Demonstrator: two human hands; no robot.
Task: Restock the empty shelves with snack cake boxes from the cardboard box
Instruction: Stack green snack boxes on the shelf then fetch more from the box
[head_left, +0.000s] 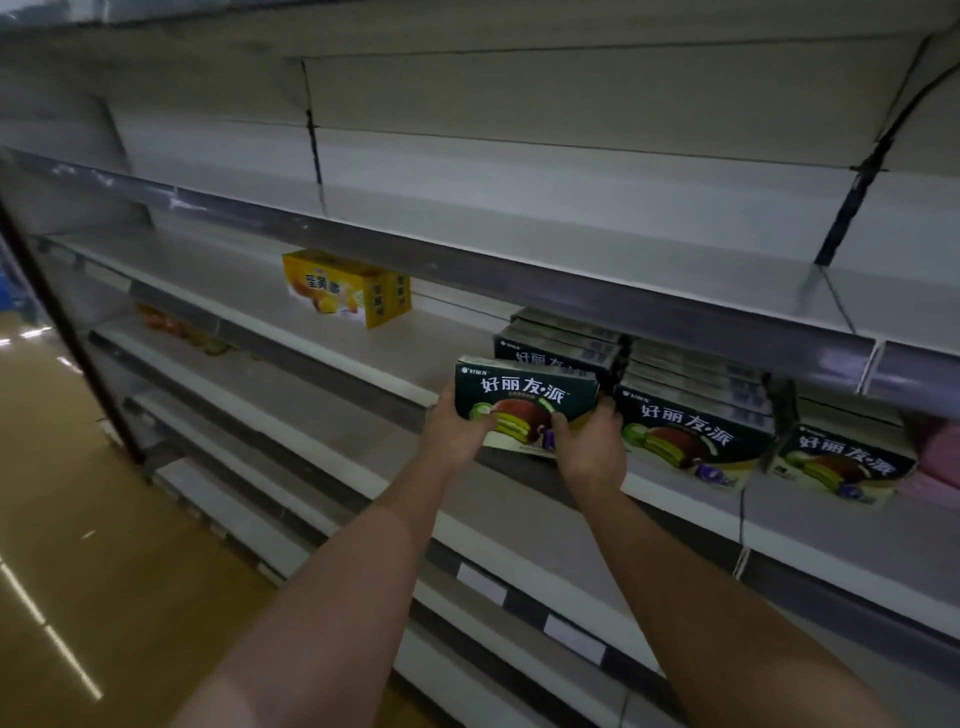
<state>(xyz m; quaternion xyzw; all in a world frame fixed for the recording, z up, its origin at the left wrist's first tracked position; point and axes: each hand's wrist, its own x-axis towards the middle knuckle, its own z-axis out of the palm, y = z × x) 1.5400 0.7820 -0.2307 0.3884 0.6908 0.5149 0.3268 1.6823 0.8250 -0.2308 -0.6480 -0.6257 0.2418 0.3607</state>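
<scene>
A dark green snack cake box (524, 397) stands at the front edge of the middle shelf (332, 332). My left hand (457, 426) grips its lower left corner and my right hand (589, 441) grips its lower right side. Behind it stands another row of the same boxes (558, 348). To the right, a second row (693, 415) and a third row (844, 462) of green boxes fill the shelf. The cardboard box is out of view.
A yellow snack box (345, 288) sits further left on the same shelf. Pink packages (935, 457) lie at the far right. The upper shelf (571, 223) and lower shelves (291, 415) are bare. Orange packets (171, 325) show on a lower shelf at left. Tan floor (78, 545) lies left.
</scene>
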